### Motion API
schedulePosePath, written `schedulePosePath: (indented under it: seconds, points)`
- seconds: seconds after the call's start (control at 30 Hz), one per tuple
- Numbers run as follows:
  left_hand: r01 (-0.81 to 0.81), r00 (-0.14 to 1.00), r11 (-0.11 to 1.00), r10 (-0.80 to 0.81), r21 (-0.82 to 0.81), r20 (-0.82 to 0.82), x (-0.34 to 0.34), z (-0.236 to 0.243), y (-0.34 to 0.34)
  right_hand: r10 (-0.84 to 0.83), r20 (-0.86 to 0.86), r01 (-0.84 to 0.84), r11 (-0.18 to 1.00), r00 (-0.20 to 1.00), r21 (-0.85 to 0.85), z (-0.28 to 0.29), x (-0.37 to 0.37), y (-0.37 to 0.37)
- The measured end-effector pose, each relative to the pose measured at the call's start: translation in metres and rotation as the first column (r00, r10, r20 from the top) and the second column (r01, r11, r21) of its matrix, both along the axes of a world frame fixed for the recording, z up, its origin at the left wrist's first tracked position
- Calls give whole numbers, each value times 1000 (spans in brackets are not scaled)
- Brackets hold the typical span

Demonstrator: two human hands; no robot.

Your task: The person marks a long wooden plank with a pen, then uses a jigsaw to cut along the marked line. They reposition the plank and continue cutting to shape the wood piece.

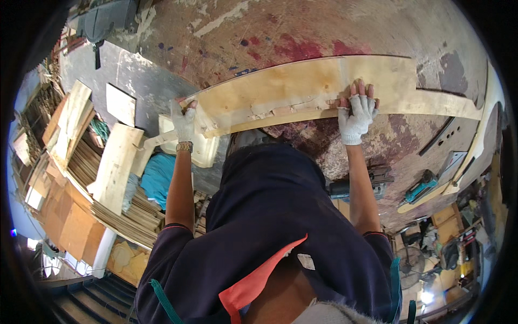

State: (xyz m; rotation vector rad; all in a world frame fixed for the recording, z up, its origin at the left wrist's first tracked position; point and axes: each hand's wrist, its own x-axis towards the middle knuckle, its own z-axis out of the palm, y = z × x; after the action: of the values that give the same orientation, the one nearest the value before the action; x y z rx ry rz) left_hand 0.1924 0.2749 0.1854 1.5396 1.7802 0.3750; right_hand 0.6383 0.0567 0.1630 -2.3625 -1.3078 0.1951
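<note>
A long, pale wooden board (291, 81) lies across the paint-stained worktop (226, 38) in front of me. Its near edge is rough, with splintered patches, and a narrow strip juts out at its right end. My left hand (184, 120), in a white fingerless glove, is closed around the board's left end, thumb towards the top. On the right part of the board my right hand (356, 114), gloved the same way, rests flat with its fingers apart. A watch (184, 146) circles my left wrist.
Right of my body lie a dark power tool (362, 186) and a teal-handled tool (422, 186). A pale plastic piece (204, 151) sits beside my left forearm. Planks (116, 167), stacked thin boards (127, 221) and blue cloth (158, 178) fill the left. A fan (410, 263) stands lower right.
</note>
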Motion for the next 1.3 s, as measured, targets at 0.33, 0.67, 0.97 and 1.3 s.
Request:
schedulePosePath:
  seconds: [0.33, 0.67, 0.97, 1.3]
  points:
    - [-127, 977, 991, 131, -35, 169, -12, -18, -7, 40, -6, -40, 999, 999, -2, 2, 2, 0]
    - [-35, 998, 996, 30, 77, 60, -10, -15, 0, -11, -30, 11, 1000, 999, -23, -1, -2, 2]
    - [-21, 1000, 994, 20, 108, 13, 0, 0, -1, 63, -41, -62, 997, 997, 41, -5, 5, -3]
    - [-365, 891, 927, 373, -82, 258, -1, -1, -4, 71, 36, -68, 995, 997, -79, 1, 0, 2]
